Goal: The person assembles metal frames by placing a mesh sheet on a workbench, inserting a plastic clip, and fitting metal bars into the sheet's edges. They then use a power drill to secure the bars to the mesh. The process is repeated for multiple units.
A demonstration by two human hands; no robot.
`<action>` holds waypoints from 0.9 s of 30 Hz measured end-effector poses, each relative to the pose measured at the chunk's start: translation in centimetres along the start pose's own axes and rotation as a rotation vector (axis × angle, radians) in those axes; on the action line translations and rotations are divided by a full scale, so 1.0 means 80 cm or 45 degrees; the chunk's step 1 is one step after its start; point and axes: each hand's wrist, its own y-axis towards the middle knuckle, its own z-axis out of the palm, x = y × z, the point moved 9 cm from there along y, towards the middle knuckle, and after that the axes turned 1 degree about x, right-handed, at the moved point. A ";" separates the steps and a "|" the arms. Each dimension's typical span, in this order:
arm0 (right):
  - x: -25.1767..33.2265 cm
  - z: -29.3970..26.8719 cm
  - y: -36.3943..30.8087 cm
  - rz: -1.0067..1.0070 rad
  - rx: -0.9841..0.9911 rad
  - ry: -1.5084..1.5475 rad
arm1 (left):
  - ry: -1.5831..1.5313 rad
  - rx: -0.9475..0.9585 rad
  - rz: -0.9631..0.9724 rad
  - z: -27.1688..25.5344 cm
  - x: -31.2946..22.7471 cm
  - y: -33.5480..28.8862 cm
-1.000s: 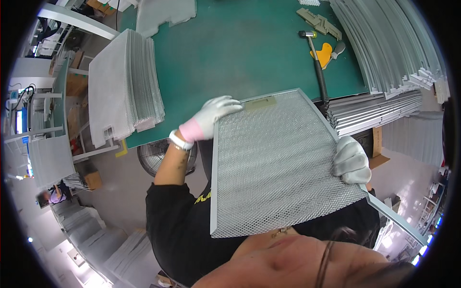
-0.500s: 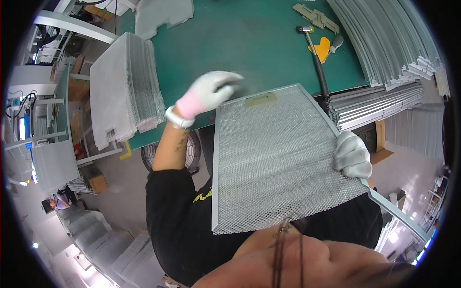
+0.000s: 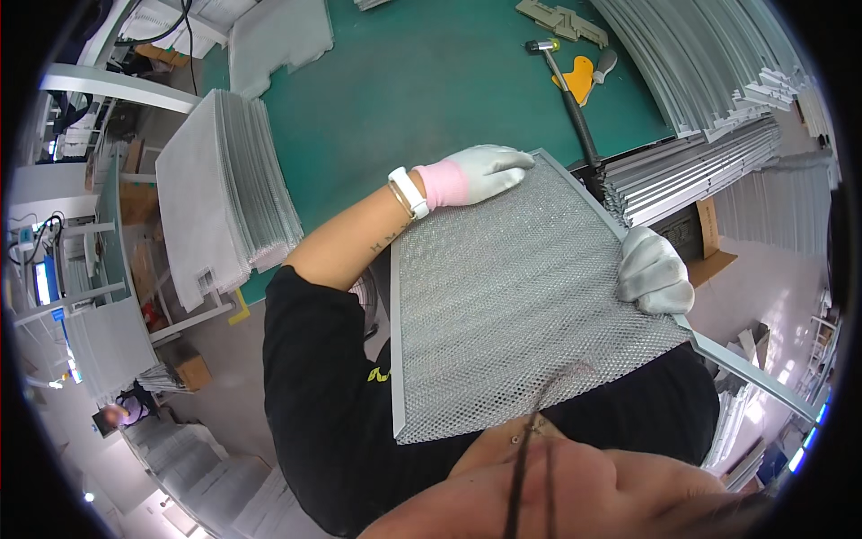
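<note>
A silver mesh filter panel (image 3: 521,305) in a thin metal frame tilts up from my lap to the green table's near edge. My right hand (image 3: 655,272), in a white glove, is closed around its right side strip. Beyond that hand a narrow frame strip (image 3: 759,375) sticks out to the lower right, away from the mesh. My left hand (image 3: 489,172), gloved in white with a pink cuff, lies along the panel's far edge near the far right corner. Its fingers are stretched out, and the hand covers part of that edge.
On the green table (image 3: 386,99) lie a hammer (image 3: 575,112), a yellow scraper (image 3: 576,79), a grey-handled tool (image 3: 606,65) and a beige jig (image 3: 561,22). Mesh sheets (image 3: 224,189) are stacked at left. Metal strips (image 3: 709,63) pile up at right. An open cardboard box (image 3: 709,242) stands below.
My left hand has swung right along the panel's far edge, from its left corner toward the right one, and now hides the beige tab there. The right hand keeps its grip.
</note>
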 end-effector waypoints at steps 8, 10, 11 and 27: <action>-0.012 -0.013 0.011 -0.087 -0.111 -0.043 | -0.010 -0.141 -0.314 -0.023 0.011 -0.056; -0.019 -0.021 0.020 -0.177 -0.285 -0.069 | -0.098 -0.269 -0.398 -0.026 0.016 -0.077; -0.016 -0.023 0.030 -0.194 -0.382 -0.123 | -0.118 -0.269 -0.389 -0.037 0.000 -0.083; -0.150 -0.123 0.037 0.365 -1.066 0.006 | 0.172 -1.813 0.733 -0.143 -0.218 -0.248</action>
